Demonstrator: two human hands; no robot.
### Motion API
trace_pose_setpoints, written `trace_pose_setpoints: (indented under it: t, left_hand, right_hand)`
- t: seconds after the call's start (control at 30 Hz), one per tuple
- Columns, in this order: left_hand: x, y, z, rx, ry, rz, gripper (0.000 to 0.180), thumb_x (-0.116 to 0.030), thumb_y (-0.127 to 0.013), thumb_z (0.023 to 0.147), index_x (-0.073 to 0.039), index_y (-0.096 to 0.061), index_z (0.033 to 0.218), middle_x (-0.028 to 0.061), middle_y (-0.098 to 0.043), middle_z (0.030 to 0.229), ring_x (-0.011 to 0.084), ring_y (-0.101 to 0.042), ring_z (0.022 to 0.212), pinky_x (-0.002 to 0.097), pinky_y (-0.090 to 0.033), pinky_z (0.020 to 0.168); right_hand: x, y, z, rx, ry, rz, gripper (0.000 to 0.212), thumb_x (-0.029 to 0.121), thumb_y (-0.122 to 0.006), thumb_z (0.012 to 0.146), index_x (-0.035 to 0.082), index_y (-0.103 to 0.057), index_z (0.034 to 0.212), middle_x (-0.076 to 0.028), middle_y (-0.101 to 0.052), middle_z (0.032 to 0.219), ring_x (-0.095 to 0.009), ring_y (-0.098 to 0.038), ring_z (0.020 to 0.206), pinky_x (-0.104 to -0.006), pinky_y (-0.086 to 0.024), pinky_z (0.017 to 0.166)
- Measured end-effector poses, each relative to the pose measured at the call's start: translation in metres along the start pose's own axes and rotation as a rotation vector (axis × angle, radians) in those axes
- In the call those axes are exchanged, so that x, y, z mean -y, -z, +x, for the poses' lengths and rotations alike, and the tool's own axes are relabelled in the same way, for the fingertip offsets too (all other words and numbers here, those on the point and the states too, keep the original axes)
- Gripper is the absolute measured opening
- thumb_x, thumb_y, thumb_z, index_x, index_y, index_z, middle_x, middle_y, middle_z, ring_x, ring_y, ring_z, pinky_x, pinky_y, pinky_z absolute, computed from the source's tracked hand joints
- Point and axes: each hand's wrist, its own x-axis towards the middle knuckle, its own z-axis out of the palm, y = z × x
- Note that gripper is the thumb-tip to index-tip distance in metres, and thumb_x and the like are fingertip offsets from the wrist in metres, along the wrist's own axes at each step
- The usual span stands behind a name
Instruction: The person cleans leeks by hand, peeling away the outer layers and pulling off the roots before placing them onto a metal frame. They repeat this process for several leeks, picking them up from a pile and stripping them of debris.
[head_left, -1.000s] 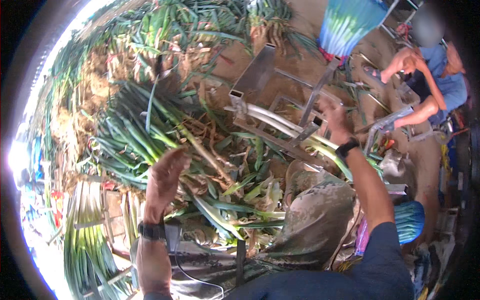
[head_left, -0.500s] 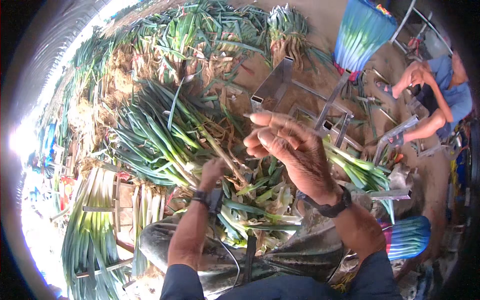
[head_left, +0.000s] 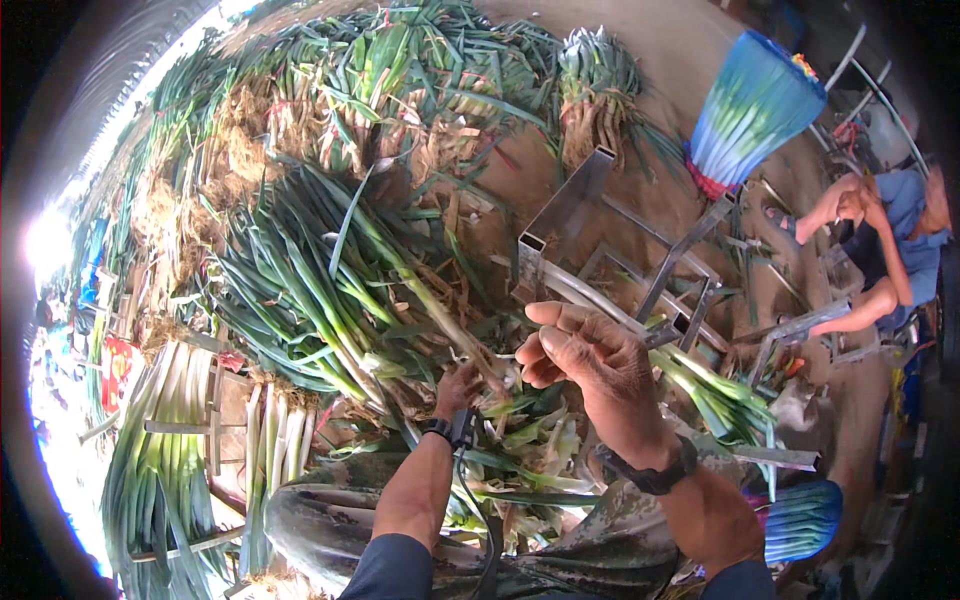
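A large heap of green onions lies in front of me, leaves toward the far left and stem ends toward me. My left hand is low at the near end of the heap, beside a thick brownish stalk. Its fingers reach forward, slightly bent, and nothing shows in them. My right hand is raised to the right of it, fingers curled and thumb against them. A small pale thing sticks out at its fingertips, too small to name. Peeled leaves lie below both hands.
Trimmed green onions rest on a metal rack at left. Bundles line the back. A metal frame stands ahead right, near a blue-wrapped bundle. Another wrapped bundle lies near right. A person sits at far right.
My left hand has moved right, toward the thick stalk's near end. My right hand has come lower, its fingers still curled. The whole view has shifted slightly.
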Motion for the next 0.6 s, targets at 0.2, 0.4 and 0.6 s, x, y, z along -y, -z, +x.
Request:
trace_pose_setpoints:
  t: [0.2, 0.4, 0.6]
  left_hand:
    - [-0.022, -0.048, 0.005, 0.150, -0.432, 0.661, 0.031, -0.025, -0.065, 0.095, -0.005, -0.062, 0.118, 0.0094, -0.071, 0.102, 0.0206, -0.068, 0.079, 0.0321, -0.054, 0.060]
    - [-0.028, 0.066, 0.050, -0.198, -0.556, 1.143, 0.040, -0.024, -0.069, 0.089, 0.009, -0.063, 0.110, 0.0160, -0.070, 0.099, 0.0255, -0.068, 0.085, 0.0339, -0.053, 0.076]
    - [0.021, -0.043, 0.089, 0.194, -0.280, 1.471, 0.033, -0.030, -0.077, 0.076, -0.010, -0.070, 0.102, 0.0200, -0.069, 0.089, 0.0380, -0.067, 0.081, 0.0407, -0.055, 0.069]
  right_hand:
    - [0.005, 0.004, -0.003, -0.077, -0.024, 0.049, 0.035, 0.018, -0.058, 0.100, -0.002, -0.056, 0.129, -0.009, -0.070, 0.099, -0.014, -0.068, 0.089, -0.0259, -0.056, 0.077]
    - [0.028, -0.030, -0.006, -0.054, 0.006, 0.171, 0.031, 0.018, -0.057, 0.100, -0.002, -0.060, 0.123, -0.010, -0.069, 0.091, -0.016, -0.067, 0.078, -0.0288, -0.055, 0.071]
    - [0.004, 0.005, 0.004, -0.231, -0.089, 0.043, 0.030, 0.017, -0.056, 0.099, -0.003, -0.060, 0.121, -0.010, -0.068, 0.090, -0.016, -0.066, 0.077, -0.0289, -0.055, 0.071]
